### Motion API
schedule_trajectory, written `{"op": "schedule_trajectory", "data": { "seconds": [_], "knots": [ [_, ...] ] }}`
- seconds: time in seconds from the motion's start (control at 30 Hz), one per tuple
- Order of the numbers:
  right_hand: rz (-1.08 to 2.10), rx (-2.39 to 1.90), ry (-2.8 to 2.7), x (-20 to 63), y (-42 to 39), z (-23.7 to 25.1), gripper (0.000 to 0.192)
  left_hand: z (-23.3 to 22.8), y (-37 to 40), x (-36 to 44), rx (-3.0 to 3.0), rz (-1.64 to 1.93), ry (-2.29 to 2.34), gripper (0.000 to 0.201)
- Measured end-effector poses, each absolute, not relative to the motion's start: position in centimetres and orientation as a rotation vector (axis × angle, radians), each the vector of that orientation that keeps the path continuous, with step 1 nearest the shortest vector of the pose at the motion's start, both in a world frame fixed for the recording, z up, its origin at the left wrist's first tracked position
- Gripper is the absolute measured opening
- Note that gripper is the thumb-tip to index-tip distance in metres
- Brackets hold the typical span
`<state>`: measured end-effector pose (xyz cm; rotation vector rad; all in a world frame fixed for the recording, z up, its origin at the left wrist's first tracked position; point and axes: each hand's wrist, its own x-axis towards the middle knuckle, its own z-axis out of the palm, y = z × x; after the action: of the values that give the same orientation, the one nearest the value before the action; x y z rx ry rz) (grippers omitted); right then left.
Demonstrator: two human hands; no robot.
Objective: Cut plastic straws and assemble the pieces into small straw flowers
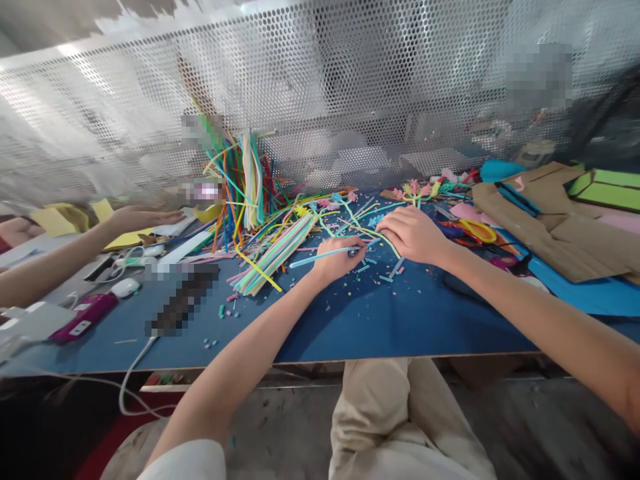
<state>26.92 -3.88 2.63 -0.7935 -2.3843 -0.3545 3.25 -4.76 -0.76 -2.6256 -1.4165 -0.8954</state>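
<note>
My left hand [340, 261] is closed around a light blue pipe cleaner [313, 257], whose free end sticks out to the left. Close beside it on the right, my right hand [414, 235] has its fingers curled together over the table; what they grip is hidden. A yellow pipe cleaner [391, 244] runs under its fingertips, and a blue pipe-cleaner flower [376, 220] shows beside them. Short blue cut pieces [386, 279] lie just below both hands. To the left rests a bundle of pastel pipe cleaners [277, 257].
Upright pipe cleaners [253, 180] stand against the perforated metal screen [300, 87]. Pink and yellow flowers [414, 189] lie behind my right hand. Brown cardboard [550, 220] and blue sheets [565, 283] cover the right side. Another person's arm [75, 257] reaches in left, above a purple power strip [85, 318].
</note>
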Motion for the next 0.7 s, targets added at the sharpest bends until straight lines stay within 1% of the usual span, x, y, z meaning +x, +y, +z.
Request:
{"op": "schedule_trajectory", "data": {
  "seconds": [0.1,0.27,0.53,0.7],
  "knots": [
    [-0.431,-0.680,-2.501,27.1,-2.9,1.3,0.028,-0.7,-4.8,3.2,-2.628,-0.889,-1.404,0.017],
    [-0.552,-0.729,-2.525,27.6,-2.0,0.2,0.031,-0.6,-4.8,3.3,-2.628,-0.902,-1.376,0.016],
    [-0.444,-0.873,-2.381,30.2,-2.0,2.5,0.029,-0.3,-5.1,3.4,-2.647,-0.991,-1.371,0.018],
    [-0.507,-1.064,-2.172,32.2,-2.0,3.7,0.023,-0.5,-4.9,3.3,-2.621,-0.999,-1.398,0.021]
  ]
}}
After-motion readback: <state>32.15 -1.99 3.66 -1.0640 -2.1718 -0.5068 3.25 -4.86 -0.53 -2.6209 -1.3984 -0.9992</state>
